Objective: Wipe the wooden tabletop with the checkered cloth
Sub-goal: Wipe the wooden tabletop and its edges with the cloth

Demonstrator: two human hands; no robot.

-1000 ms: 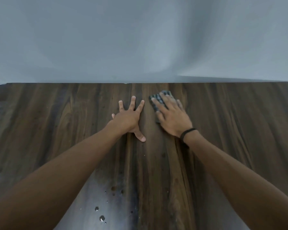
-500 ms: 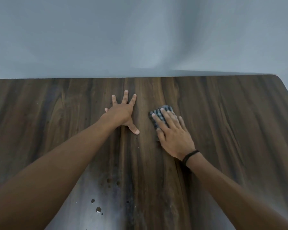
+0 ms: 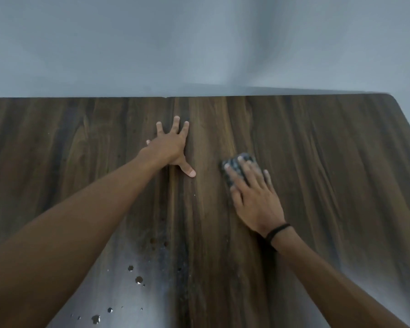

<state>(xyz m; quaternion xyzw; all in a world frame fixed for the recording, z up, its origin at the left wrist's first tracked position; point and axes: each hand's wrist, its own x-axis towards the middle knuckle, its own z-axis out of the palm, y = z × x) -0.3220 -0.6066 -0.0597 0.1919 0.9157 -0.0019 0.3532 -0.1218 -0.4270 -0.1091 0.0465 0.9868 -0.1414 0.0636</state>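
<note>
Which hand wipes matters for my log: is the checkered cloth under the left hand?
No, the checkered cloth lies under the right hand; the left hand rests flat on the bare tabletop.

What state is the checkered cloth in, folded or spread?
Folded or bunched into a small pad: the checkered cloth shows only as a compact patch under the right hand pressing it on the tabletop. Exact folds: cannot tell, blurred.
</note>
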